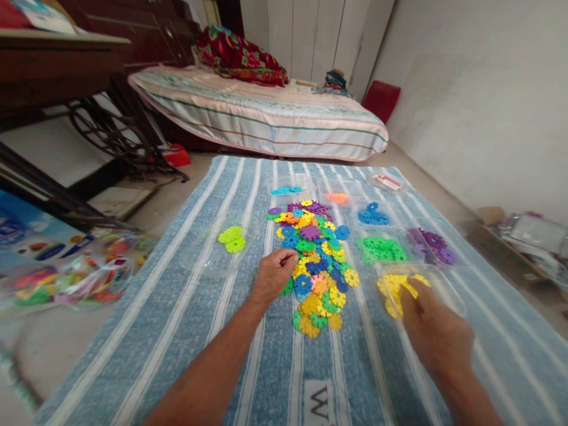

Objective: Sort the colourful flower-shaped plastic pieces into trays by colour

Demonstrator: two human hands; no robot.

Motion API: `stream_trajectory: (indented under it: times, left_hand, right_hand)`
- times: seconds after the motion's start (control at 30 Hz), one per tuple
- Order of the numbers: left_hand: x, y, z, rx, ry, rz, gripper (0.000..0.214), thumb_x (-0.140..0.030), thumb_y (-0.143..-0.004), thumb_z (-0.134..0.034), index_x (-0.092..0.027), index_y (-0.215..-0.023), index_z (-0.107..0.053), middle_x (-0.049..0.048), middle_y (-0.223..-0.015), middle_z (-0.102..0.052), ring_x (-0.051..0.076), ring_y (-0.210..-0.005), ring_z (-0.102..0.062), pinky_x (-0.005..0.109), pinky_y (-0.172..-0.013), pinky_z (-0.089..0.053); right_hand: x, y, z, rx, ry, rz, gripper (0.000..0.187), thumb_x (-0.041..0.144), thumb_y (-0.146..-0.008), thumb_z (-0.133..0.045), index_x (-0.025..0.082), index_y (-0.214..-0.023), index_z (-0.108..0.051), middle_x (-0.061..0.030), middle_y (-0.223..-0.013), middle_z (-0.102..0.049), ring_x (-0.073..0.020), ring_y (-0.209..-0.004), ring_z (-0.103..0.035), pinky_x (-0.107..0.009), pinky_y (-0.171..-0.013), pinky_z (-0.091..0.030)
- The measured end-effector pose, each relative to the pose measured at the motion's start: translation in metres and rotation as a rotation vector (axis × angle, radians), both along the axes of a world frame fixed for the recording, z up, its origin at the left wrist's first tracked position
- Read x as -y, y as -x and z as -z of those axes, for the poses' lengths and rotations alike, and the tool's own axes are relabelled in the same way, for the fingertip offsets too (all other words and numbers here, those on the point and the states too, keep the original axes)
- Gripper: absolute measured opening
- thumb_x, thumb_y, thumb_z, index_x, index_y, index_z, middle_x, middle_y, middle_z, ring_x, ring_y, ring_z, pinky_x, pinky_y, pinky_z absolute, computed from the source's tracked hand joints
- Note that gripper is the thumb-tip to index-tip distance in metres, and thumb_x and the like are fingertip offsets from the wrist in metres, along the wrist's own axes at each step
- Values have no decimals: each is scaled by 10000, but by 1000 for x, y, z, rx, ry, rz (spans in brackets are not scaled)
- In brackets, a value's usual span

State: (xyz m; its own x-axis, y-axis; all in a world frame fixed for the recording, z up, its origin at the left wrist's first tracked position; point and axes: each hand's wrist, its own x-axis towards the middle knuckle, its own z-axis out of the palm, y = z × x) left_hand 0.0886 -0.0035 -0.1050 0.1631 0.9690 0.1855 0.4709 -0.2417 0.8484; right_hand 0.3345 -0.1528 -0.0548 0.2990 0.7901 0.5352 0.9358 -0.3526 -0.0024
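Observation:
A mixed pile of plastic notched discs [310,232] in many colours lies on the striped cloth. At the pile's left edge is my left hand [276,271], its fingers closed in a pinch; whatever they hold is hidden. My right hand [439,328], slightly blurred, reaches into a clear tray [453,296] of yellow notched discs [390,287]. A yellow disc shows between its thumb and forefinger. Just behind this tray, green discs [384,248] fill another clear container. Purple discs [432,244] sit beside the green ones.
Blue discs [373,214], orange discs [337,197] and light-blue discs [286,190] occupy containers toward the back. Lime discs [232,238] rest in a clear tray at left. A small clear box [387,181] stands at the far right corner. Beyond the cloth is a bed [266,127].

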Motion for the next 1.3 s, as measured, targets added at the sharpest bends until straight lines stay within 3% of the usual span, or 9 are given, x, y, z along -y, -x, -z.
stream_trajectory:
  times: [0.17,0.37,0.57,0.7,0.77,0.87,0.93,1.13,1.3]
  left_hand:
    - [1,0,-2,-7,-10,2,223,-343,-764,-509,-180,-775,-661,-8,-771,-674,121,-685,-587,209,-671,-451]
    - [3,0,-6,2,-4,4,225,-339,-768,-500,-174,-776,-652,-7,-769,-667,118,-674,-583,208,-663,-452]
    - [2,1,-6,0,-16,8,217,-332,-770,-495,-178,-765,-649,-10,-758,-661,118,-682,-580,210,-680,-453]
    - [2,1,-5,12,-16,9,212,-329,-764,-506,-175,-764,-653,-9,-744,-659,121,-678,-582,215,-671,-457]
    - [2,1,-4,14,-18,9,210,-326,-765,-509,-175,-770,-655,-11,-744,-659,119,-674,-582,213,-664,-457]
    - [2,0,-3,4,-17,8,203,-317,-772,-505,-178,-777,-653,-13,-747,-659,117,-678,-583,210,-661,-456]
    - [1,0,-3,-6,-23,7,197,-305,-778,-500,-179,-783,-651,-14,-750,-655,117,-685,-584,211,-663,-453]
    - [6,-1,-9,-104,-117,55,203,-262,-823,-458,-181,-783,-640,-5,-752,-622,115,-699,-570,223,-679,-442]
    - [21,-23,-21,-350,-282,293,187,-219,-850,-452,-176,-794,-625,38,-860,-609,158,-873,-549,277,-812,-428]
  right_hand:
    - [4,42,20,-193,334,-298,316,424,-879,-434,208,-938,-657,-16,-576,-670,-162,-516,-631,-222,-474,-338]
    - [1,73,36,-211,556,-324,233,380,-871,-468,209,-882,-626,-31,-609,-684,-188,-518,-636,-242,-442,-275]
    - [2,66,35,-412,454,-394,227,312,-873,-440,206,-740,-592,17,-535,-632,-128,-481,-600,-211,-452,-287]
    - [3,39,23,-499,314,-453,323,410,-877,-417,208,-711,-608,35,-505,-600,-95,-454,-571,-176,-455,-335]
    - [2,18,13,-426,199,-342,355,463,-859,-422,206,-736,-635,21,-539,-623,-104,-473,-586,-178,-463,-358]
    - [-1,-8,-1,-204,11,-12,407,482,-852,-401,178,-880,-671,-20,-578,-649,-134,-451,-574,-211,-444,-344]
    - [-3,-13,-4,-134,-35,58,442,468,-864,-367,161,-964,-668,-33,-582,-655,-142,-441,-567,-221,-442,-339]
    - [-10,33,16,-195,282,-258,348,399,-884,-388,211,-971,-668,-24,-620,-688,-149,-554,-640,-207,-505,-372]
    - [-18,65,25,-196,547,-269,342,367,-901,-397,210,-1133,-592,-48,-648,-696,-188,-569,-655,-223,-477,-341]
